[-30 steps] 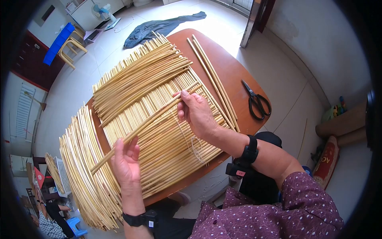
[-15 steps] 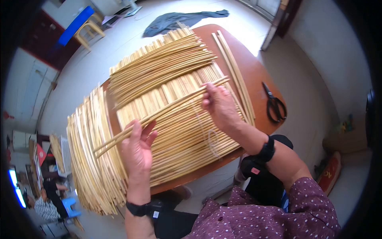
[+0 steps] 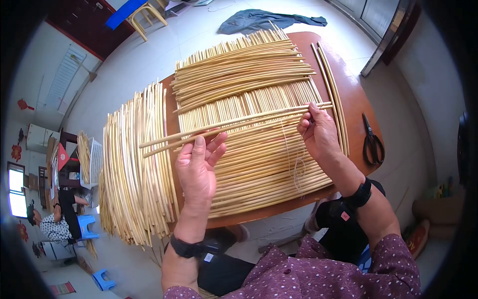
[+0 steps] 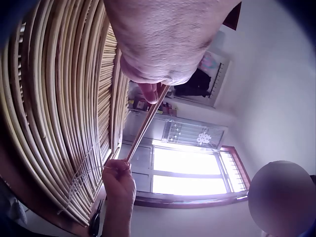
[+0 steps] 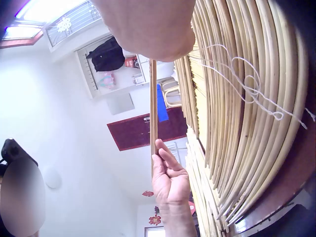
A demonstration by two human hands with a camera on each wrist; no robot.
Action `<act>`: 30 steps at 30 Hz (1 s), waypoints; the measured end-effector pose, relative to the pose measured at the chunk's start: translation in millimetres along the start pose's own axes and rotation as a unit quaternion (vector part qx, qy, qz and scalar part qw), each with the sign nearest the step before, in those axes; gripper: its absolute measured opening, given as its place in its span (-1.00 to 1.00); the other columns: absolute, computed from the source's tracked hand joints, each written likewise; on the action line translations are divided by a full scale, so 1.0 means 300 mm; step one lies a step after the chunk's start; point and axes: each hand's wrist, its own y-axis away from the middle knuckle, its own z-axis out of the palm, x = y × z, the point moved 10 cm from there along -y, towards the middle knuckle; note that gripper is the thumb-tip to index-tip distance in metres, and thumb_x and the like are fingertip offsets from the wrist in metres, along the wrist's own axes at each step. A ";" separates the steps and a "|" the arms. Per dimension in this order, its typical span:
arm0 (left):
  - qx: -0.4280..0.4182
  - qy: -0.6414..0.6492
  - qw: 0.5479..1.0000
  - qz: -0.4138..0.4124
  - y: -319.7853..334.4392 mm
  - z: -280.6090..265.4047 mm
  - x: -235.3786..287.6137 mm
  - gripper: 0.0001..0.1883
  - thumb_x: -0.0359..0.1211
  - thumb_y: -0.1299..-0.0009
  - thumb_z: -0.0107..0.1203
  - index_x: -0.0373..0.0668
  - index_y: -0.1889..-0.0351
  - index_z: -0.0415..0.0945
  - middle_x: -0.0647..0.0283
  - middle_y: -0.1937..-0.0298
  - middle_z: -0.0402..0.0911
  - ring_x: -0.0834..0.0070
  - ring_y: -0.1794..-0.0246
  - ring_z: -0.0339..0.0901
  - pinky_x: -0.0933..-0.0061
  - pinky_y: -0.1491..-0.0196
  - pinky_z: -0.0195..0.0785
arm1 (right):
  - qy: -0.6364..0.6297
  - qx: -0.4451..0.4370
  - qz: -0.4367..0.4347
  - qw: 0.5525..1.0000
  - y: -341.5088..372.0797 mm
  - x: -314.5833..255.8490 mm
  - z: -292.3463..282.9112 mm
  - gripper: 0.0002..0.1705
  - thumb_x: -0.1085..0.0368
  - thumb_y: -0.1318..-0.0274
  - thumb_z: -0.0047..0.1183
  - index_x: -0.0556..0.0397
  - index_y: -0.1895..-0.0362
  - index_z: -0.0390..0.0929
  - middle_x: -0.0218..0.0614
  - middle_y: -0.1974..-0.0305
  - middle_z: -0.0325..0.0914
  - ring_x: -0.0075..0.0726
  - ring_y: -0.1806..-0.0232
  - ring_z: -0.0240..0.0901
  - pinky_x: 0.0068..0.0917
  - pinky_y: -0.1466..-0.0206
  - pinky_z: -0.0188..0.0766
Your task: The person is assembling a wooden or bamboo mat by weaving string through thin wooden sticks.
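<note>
Two long thin reed sticks [image 3: 249, 118] are held crosswise above a mat of parallel reeds [image 3: 249, 164]. The left hand [image 3: 197, 167] pinches them near their left end between thumb and fingers, the other fingers spread. At their right end, the right hand [image 3: 320, 132] pinches both with thumb and fingertips. White string [image 3: 298, 172] lies looped on the mat below the right hand; the right wrist view shows this string [image 5: 252, 89] too. Across the mat's far part lies a loose bundle of reeds [image 3: 244, 67].
Another pile of reeds [image 3: 134, 169] lies at the table's left. Thicker sticks [image 3: 330, 92] and black scissors [image 3: 372, 144] are on the brown table [image 3: 356, 107] at right. Dark cloth [image 3: 264, 21] lies on the floor beyond; a person [image 3: 55, 224] sits far left.
The head view has swung left, shifting the scene rightward. The two sticks, still in both hands, are turned closer to level across the view and show slightly apart at their left ends.
</note>
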 end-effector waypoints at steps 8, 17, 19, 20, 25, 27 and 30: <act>0.026 -0.065 0.997 0.010 0.007 -0.017 0.024 -0.75 -0.29 -0.48 0.05 -0.34 0.12 0.52 0.04 0.20 0.65 0.30 0.21 0.67 0.47 0.22 0.63 | -0.003 0.009 0.001 1.000 -0.001 0.006 -0.006 -0.82 0.21 -0.36 -0.03 0.07 0.20 0.42 -0.47 0.48 0.36 -0.59 0.52 0.29 -0.66 0.44 0.36; 0.049 -0.102 0.993 0.045 0.004 -0.045 0.044 -0.78 -0.30 -0.43 0.12 -0.31 0.18 0.55 0.11 0.34 0.66 0.40 0.37 0.67 0.46 0.32 0.62 | -0.004 0.032 0.009 0.999 0.007 0.004 -0.007 -0.81 0.21 -0.39 -0.07 0.05 0.26 0.39 -0.47 0.51 0.35 -0.58 0.54 0.26 -0.59 0.45 0.28; 0.047 -0.113 0.991 0.058 0.005 -0.040 0.056 -0.78 -0.30 -0.43 0.13 -0.30 0.19 0.56 0.12 0.36 0.66 0.40 0.38 0.67 0.46 0.33 0.62 | -0.006 0.032 0.012 0.999 0.009 0.004 -0.006 -0.81 0.21 -0.38 -0.07 0.04 0.27 0.39 -0.47 0.51 0.36 -0.58 0.54 0.27 -0.59 0.45 0.28; 0.049 -0.115 0.990 0.059 0.004 -0.041 0.058 -0.78 -0.30 -0.43 0.13 -0.30 0.20 0.56 0.12 0.36 0.66 0.41 0.39 0.67 0.46 0.34 0.62 | -0.005 0.029 0.012 0.999 0.010 0.003 -0.004 -0.81 0.21 -0.39 -0.07 0.04 0.27 0.38 -0.47 0.51 0.36 -0.58 0.54 0.27 -0.59 0.45 0.28; 0.053 -0.125 0.988 0.068 0.004 -0.046 0.063 -0.79 -0.30 -0.45 0.10 -0.29 0.20 0.57 0.14 0.36 0.66 0.43 0.42 0.66 0.46 0.34 0.62 | -0.008 0.016 0.007 1.000 0.007 -0.002 0.000 -0.81 0.21 -0.39 -0.08 0.03 0.29 0.36 -0.47 0.51 0.36 -0.57 0.53 0.27 -0.58 0.44 0.29; 0.043 -0.121 0.989 0.070 0.002 -0.041 0.064 -0.80 -0.31 -0.46 0.07 -0.28 0.20 0.56 0.15 0.37 0.65 0.44 0.44 0.65 0.46 0.35 0.61 | -0.017 0.019 0.009 1.000 0.009 -0.001 -0.002 -0.80 0.21 -0.39 -0.08 0.02 0.30 0.35 -0.46 0.51 0.36 -0.57 0.53 0.28 -0.58 0.44 0.29; 0.035 -0.097 0.993 0.057 0.003 -0.044 0.046 -0.82 -0.32 -0.47 0.06 -0.27 0.20 0.54 0.15 0.36 0.65 0.45 0.44 0.65 0.46 0.34 0.61 | -0.025 0.028 0.013 0.999 0.005 0.006 -0.010 -0.80 0.21 -0.39 -0.09 0.02 0.29 0.35 -0.46 0.51 0.37 -0.57 0.53 0.28 -0.58 0.45 0.29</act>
